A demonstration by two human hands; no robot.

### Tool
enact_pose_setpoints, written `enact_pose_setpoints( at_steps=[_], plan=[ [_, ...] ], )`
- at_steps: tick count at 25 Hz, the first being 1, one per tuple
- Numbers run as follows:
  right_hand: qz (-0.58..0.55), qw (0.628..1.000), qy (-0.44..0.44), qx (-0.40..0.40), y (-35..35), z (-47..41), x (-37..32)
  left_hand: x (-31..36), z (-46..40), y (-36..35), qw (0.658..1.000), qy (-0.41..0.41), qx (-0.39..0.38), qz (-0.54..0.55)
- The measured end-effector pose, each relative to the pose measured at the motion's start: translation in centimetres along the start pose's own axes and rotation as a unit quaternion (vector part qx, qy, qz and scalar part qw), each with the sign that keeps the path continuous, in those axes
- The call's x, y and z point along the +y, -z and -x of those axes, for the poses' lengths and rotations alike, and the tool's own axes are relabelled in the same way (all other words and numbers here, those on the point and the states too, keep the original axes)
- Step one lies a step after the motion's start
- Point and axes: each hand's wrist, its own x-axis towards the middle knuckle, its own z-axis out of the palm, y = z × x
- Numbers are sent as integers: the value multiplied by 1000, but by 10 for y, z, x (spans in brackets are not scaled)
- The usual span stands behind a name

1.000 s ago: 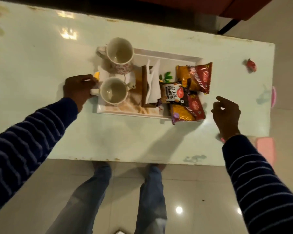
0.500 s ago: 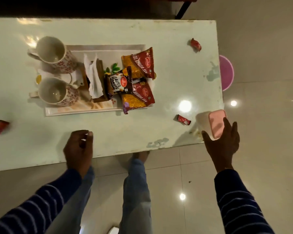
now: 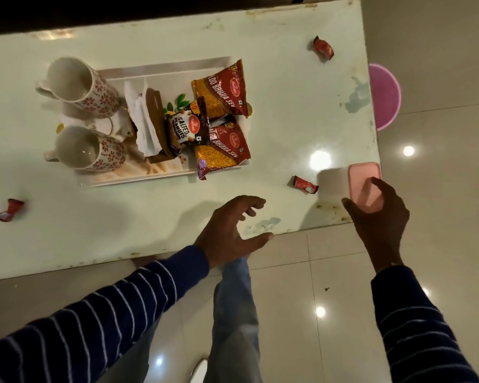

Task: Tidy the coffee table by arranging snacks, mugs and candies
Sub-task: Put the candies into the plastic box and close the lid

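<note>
A white tray on the pale table holds two floral mugs, a napkin holder, two red snack packets and a salted peanuts packet. Three red wrapped candies lie loose: one at the far right, one near the front right, one at the left. My right hand rests its fingers on the pink lid of a small box at the table's right front corner. My left hand hovers open over the front edge.
The table ends close to the box on the right and front. A pink round stool or bin stands on the tiled floor beyond the right edge. My legs are below the front edge.
My left hand left the near mug and swung right along the front edge. My right hand reached the pink-lidded box and now lies on it. The view shifted right.
</note>
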Motion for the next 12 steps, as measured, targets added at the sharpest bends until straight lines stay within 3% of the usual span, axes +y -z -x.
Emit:
enact_pose_setpoints(
  at_steps=[2, 5, 9, 12],
  plan=[
    [-61, 998, 29, -14, 0, 27, -30, 7, 3, -2, 999, 14, -37, 8],
    [-136, 982, 50, -118, -7, 88, -76, 21, 11, -1, 998, -8, -52, -16],
    [-147, 972, 86, -164, -22, 141, -107, 42, 16, 0, 996, 5, 51, -73],
    [-114, 975, 82, -171, -25, 146, -111, 47, 11, 11, 996, 47, 13, -71]
  ],
)
